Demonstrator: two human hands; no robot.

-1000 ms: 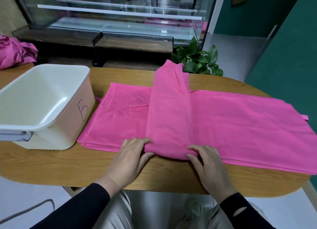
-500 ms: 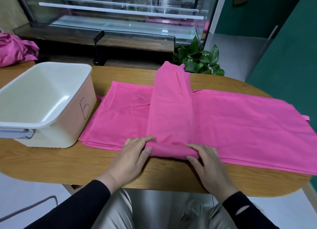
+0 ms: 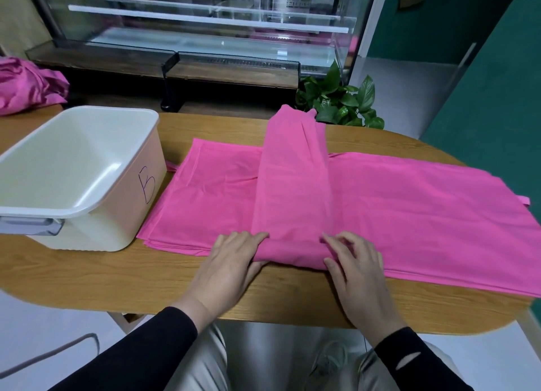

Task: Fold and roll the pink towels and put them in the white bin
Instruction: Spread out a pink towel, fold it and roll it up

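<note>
A narrow folded pink towel [image 3: 292, 185] runs away from me across the table, lying on top of wider flat pink towels [image 3: 424, 212]. Its near end is turned over into a small roll [image 3: 292, 253]. My left hand [image 3: 228, 264] grips the roll's left end, fingers on top and thumb underneath. My right hand [image 3: 357, 267] holds the right end, fingers curled over the cloth. The white bin [image 3: 87, 206], marked with a "B", stands at the left and has nothing inside.
A wooden oval table [image 3: 117, 279] carries everything. More crumpled pink cloth [image 3: 26, 86] lies at the far left. A potted plant [image 3: 342, 103] sits behind the table, with a glass display case [image 3: 205, 24] beyond. A green wall is on the right.
Both hands have turned the towel's near end a little further over, so the roll is slightly thicker. My view has shifted slightly.
</note>
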